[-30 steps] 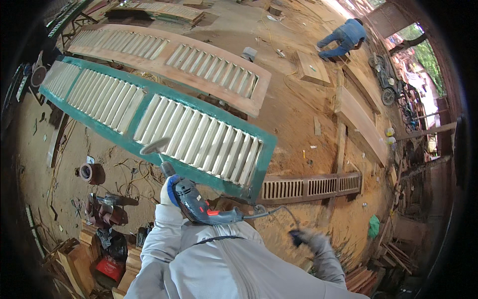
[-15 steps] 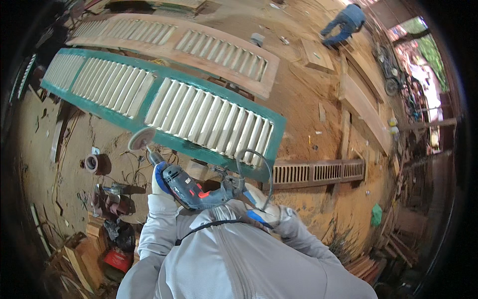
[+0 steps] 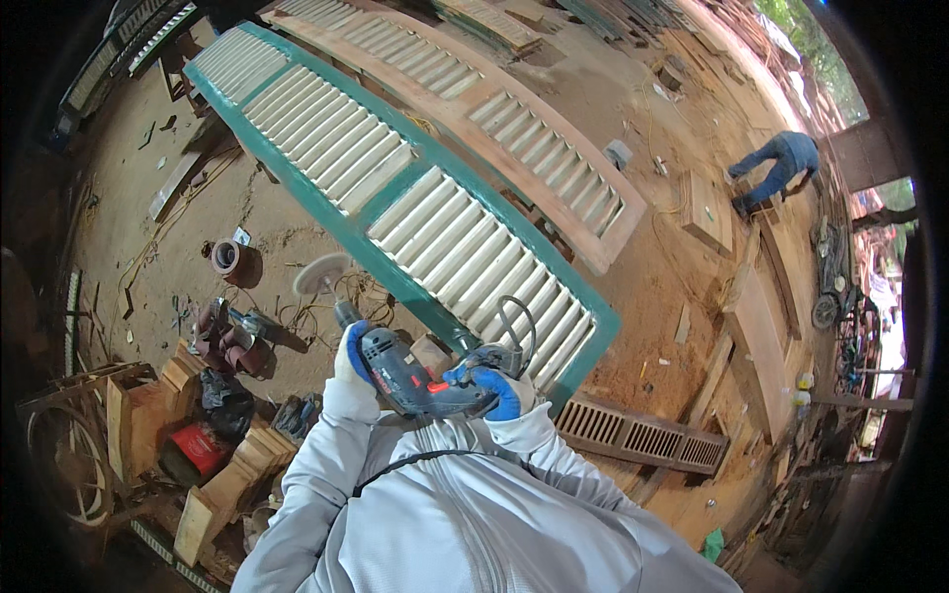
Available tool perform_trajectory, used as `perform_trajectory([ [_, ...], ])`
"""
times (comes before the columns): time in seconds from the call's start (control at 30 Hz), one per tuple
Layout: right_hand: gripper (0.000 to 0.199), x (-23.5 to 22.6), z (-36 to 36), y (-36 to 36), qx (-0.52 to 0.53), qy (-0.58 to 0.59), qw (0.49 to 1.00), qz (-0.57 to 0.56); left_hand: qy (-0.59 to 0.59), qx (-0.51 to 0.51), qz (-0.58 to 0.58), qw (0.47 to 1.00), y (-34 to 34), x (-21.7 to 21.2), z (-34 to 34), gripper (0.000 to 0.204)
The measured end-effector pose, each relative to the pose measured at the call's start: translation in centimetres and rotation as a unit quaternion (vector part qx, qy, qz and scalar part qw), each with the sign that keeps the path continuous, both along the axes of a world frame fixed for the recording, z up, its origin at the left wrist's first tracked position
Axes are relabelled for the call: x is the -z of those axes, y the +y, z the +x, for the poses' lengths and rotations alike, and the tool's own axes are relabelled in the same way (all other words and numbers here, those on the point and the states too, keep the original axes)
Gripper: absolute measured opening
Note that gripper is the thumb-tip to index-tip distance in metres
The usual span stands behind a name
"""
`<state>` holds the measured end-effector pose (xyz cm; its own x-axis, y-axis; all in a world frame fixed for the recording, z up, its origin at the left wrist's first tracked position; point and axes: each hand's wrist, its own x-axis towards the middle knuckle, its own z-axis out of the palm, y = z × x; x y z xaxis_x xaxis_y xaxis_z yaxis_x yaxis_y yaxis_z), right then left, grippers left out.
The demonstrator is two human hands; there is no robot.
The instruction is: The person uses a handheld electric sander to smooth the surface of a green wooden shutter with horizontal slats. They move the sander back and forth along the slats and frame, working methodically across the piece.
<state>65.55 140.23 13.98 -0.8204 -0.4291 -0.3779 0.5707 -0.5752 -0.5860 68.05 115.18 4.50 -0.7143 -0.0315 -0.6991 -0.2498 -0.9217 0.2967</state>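
Observation:
A dark corded power drill (image 3: 397, 368) with red switches is held across my front in both gloved hands. My left hand (image 3: 352, 358) wraps round its front part, just behind the chuck. My right hand (image 3: 506, 393) closes on the rear handle, and a dark cord (image 3: 532, 341) loops up beside it. At the drill's tip a round, pale sanding disc (image 3: 320, 274) looks smeared. It is left of a long louvered shutter with a green frame (image 3: 390, 188) and whitish slats, apparently apart from it.
A bare-wood louvered shutter (image 3: 473, 101) lies beyond the green one. A small brown louvered panel (image 3: 643, 437) sits at right. Wood blocks (image 3: 213, 504) and a red container (image 3: 198, 447) stand at lower left. A person in blue (image 3: 786, 163) bends over boards at far right.
My right hand has gone from loosely spread behind the handle to closed on it. The view has swung, so the shutters appear further right. The disc appears further from the green frame.

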Motion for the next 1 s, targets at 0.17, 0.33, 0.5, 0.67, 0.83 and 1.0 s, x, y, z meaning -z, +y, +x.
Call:
perform_trajectory([
  [0.17, 0.018, 1.7, -4.9, -1.2, -0.018, 0.076, 0.986, 0.15, -0.019, 0.032, 0.014, 0.999, -1.4, 5.1, -7.8, 0.026],
  [0.33, 0.015, 2.4, -11.4, -4.9, 0.105, 0.012, 0.983, 0.152, 0.031, 0.084, 0.109, 0.99, -2.5, 4.2, -18.3, 0.03],
  [0.5, 0.015, 3.0, -18.6, -7.4, 0.147, 0.131, 0.949, 0.245, 0.047, 0.101, 0.114, 0.987, -2.7, 5.9, -27.2, 0.026],
  [0.67, 0.015, 6.8, -19.4, -6.6, 0.18, 0.102, 0.949, 0.236, 0.02, 0.106, 0.104, 0.989, -2.3, 8.1, -28.9, 0.023],
  [0.83, 0.01, 6.7, -19.6, -5.7, 0.179, 0.083, 0.952, 0.233, -0.036, 0.069, 0.074, 0.994, -1.4, 10.2, -27.6, 0.023],
  [1.0, 0.007, 6.6, -21.5, -4.8, 0.149, 0.08, 0.967, 0.192, -0.024, 0.075, 0.087, 0.993, -0.8, 7.1, -28.7, 0.027],
])
